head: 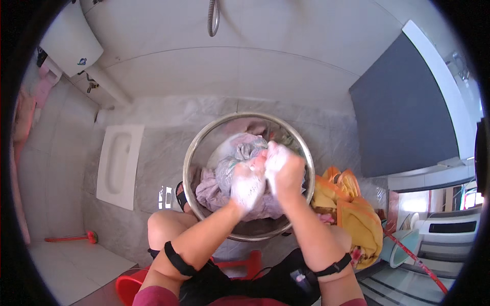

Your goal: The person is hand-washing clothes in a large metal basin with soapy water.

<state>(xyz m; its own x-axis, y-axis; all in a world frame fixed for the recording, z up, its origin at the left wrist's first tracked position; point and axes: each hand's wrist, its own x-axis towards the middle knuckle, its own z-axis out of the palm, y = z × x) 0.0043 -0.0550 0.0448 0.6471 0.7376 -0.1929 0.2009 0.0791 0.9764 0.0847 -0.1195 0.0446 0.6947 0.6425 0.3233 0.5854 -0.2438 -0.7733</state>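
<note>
A round metal basin (187,160) stands on the floor between my knees, holding wet, soapy laundry. Both hands are over it, white with suds and close together. My left hand (248,185) is closed on a grey patterned cloth (229,168) bunched above the heap. Against it my right hand (285,166) is also clenched, blurred, and seems to grip the same cloth; foam hides the fingers. Under them lies a lilac cloth (214,193), spread over the lower part of the basin.
Right of the basin a yellow and orange blanket (358,218) lies heaped on the floor. A squat toilet (118,166) is set at left. Behind me are a red bucket (126,287) and a red plastic stool (252,264). A red pole (417,262) leans at right, near a washing machine (446,237).
</note>
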